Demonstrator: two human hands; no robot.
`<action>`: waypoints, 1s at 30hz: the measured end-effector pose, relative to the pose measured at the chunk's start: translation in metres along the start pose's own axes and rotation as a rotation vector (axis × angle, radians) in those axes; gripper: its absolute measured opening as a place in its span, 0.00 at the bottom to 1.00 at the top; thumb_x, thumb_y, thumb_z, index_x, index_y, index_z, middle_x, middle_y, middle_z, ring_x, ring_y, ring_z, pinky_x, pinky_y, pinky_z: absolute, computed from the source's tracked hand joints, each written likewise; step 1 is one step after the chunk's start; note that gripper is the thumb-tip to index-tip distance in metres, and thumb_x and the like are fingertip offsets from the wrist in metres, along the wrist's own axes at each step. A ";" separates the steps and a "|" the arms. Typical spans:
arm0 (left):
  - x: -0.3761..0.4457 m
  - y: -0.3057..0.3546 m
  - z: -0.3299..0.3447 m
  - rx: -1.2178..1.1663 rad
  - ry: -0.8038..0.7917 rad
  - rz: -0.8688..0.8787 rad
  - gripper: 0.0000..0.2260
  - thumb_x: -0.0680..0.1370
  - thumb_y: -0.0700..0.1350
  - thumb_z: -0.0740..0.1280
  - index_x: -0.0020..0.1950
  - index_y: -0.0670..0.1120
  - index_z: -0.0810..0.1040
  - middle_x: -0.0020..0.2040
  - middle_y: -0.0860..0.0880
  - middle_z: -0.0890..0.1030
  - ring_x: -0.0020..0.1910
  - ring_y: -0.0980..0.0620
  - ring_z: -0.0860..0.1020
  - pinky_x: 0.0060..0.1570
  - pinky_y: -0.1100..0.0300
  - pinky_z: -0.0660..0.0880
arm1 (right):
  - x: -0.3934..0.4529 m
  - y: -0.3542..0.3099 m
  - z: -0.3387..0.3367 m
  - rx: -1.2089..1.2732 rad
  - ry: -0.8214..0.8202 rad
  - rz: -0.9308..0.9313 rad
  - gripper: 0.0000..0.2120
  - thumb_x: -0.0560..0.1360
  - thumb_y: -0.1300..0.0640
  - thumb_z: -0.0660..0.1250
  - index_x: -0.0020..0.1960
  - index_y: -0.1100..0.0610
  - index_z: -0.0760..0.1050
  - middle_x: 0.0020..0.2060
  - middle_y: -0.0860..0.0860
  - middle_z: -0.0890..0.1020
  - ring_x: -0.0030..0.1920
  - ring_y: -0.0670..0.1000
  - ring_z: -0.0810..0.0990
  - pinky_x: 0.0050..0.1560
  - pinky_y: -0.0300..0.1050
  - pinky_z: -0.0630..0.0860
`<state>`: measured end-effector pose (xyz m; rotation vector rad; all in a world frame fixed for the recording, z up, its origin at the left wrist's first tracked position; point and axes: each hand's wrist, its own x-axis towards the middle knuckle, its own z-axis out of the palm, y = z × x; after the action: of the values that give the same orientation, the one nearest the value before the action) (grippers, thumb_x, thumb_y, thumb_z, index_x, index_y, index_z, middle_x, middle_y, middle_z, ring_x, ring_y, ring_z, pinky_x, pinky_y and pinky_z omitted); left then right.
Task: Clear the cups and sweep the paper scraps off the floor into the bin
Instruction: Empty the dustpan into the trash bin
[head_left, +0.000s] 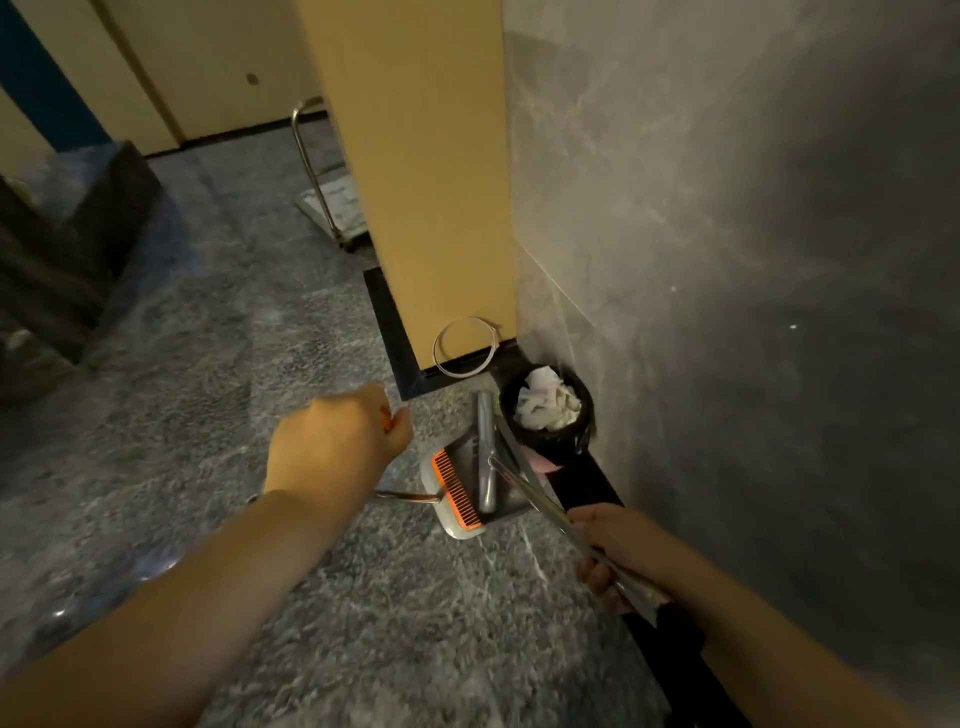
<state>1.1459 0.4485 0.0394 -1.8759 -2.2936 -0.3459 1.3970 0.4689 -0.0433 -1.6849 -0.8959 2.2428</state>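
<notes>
dustpan (470, 480) beside bin (545, 410); both hands' fingers (397, 426) closed on metal handles (550, 506).

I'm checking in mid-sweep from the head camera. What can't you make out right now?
- Cups: none in the head view, so whether they are cleared cannot be told.
- Left hand: its fist hides what it grips; only an orange tip shows.
- Dustpan: the inside is dim and crossed by metal handles, so leftover scraps cannot be ruled out.
- Bin: white paper shows on top; anything under it is hidden.
- Floor: motion blur would mask small scraps.
</notes>
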 end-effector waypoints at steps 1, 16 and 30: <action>-0.005 -0.005 0.002 -0.006 0.005 0.026 0.14 0.77 0.52 0.70 0.40 0.42 0.78 0.26 0.48 0.72 0.25 0.44 0.71 0.27 0.61 0.64 | -0.001 0.007 0.004 -0.013 0.009 0.002 0.12 0.81 0.57 0.52 0.59 0.59 0.71 0.27 0.53 0.68 0.18 0.44 0.65 0.20 0.33 0.63; -0.037 0.048 0.054 0.081 -0.278 0.125 0.17 0.81 0.59 0.58 0.52 0.47 0.76 0.38 0.50 0.77 0.38 0.48 0.77 0.34 0.60 0.67 | -0.011 0.073 -0.025 -0.041 0.120 0.103 0.10 0.81 0.61 0.52 0.51 0.60 0.72 0.22 0.53 0.71 0.18 0.46 0.66 0.19 0.33 0.63; 0.001 0.123 0.100 -0.052 -0.407 0.254 0.16 0.82 0.59 0.57 0.52 0.47 0.75 0.38 0.50 0.74 0.40 0.48 0.76 0.39 0.56 0.72 | -0.001 0.058 -0.081 0.078 0.200 0.131 0.10 0.80 0.64 0.54 0.57 0.62 0.72 0.28 0.57 0.71 0.20 0.49 0.69 0.18 0.37 0.67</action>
<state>1.2684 0.5006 -0.0470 -2.4181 -2.2457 0.0144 1.4835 0.4508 -0.0894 -1.9404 -0.6620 2.1091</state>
